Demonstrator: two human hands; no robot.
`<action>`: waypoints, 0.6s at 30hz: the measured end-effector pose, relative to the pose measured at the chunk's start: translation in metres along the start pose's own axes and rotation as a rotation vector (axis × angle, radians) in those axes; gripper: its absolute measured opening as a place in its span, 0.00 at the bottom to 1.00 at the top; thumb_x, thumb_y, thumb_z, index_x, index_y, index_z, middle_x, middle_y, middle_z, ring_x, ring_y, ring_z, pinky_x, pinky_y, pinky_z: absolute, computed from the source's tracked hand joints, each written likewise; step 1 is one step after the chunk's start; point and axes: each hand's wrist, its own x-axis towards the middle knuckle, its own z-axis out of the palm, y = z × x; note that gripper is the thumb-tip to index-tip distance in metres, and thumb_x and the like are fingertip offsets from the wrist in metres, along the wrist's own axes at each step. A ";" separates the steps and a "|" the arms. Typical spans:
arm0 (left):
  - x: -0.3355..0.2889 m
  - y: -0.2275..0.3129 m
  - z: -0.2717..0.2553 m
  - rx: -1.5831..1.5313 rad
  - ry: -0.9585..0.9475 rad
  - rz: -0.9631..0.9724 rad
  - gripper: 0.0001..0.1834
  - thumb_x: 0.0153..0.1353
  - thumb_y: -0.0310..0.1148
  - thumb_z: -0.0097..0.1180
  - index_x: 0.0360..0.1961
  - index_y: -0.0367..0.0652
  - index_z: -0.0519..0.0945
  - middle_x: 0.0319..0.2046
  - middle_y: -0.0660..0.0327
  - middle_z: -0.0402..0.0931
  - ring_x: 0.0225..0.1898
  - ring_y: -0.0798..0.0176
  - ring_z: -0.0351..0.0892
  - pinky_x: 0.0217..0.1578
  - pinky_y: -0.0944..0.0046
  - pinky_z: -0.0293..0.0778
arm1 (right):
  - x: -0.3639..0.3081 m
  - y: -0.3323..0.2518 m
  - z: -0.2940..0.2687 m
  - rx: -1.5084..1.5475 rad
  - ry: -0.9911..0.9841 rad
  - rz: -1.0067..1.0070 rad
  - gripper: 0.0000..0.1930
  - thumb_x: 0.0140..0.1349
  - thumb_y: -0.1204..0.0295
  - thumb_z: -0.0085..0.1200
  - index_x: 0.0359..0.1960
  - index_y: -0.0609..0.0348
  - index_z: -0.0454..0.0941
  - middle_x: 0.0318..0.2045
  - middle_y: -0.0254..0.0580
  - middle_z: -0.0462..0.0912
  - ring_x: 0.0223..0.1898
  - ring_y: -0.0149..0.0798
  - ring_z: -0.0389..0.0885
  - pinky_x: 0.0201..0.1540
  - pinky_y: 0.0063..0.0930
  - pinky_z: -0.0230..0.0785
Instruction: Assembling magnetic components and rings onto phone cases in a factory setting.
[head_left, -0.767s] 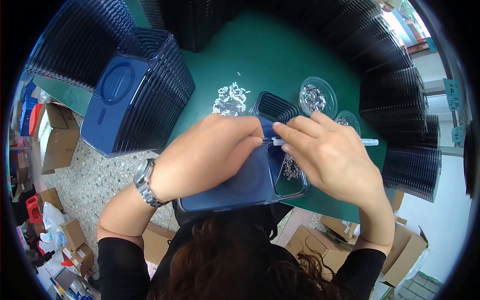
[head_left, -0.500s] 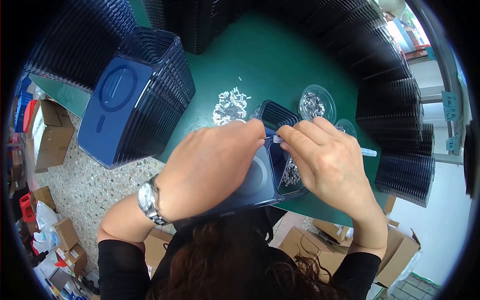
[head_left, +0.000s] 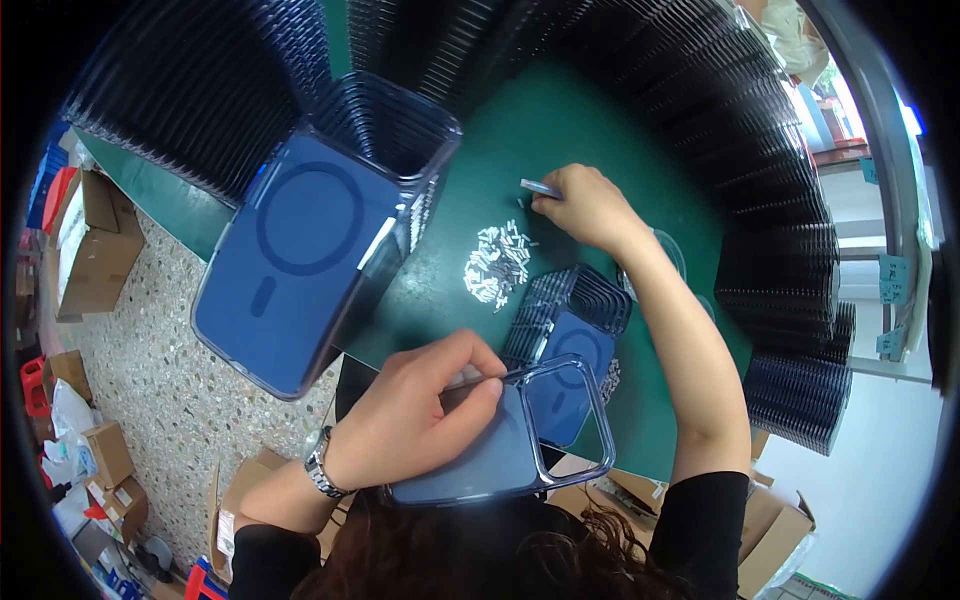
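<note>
Now left hand (head_left: pixel 420 415) closed around phone case (head_left: pixel 500 440); right hand (head_left: pixel 590 205) pinching tweezers (head_left: pixel 540 187) — bare green table (head_left: pixel 560 130) beyond.

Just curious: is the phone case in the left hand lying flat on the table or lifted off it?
Lifted. The left hand grips the case beyond the table edge.

You work on a dark green table (head_left: pixel 560 130); the phone case (head_left: pixel 500 450) is translucent blue, its ring pattern darker, beside silvery small parts (head_left: pixel 497 262).
</note>
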 end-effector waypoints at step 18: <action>0.001 -0.003 -0.013 0.307 0.103 0.089 0.07 0.73 0.28 0.60 0.46 0.36 0.83 0.38 0.49 0.85 0.41 0.48 0.86 0.43 0.59 0.79 | -0.065 -0.037 -0.053 0.257 0.128 -0.302 0.14 0.67 0.68 0.59 0.48 0.64 0.83 0.38 0.56 0.86 0.42 0.57 0.85 0.47 0.43 0.76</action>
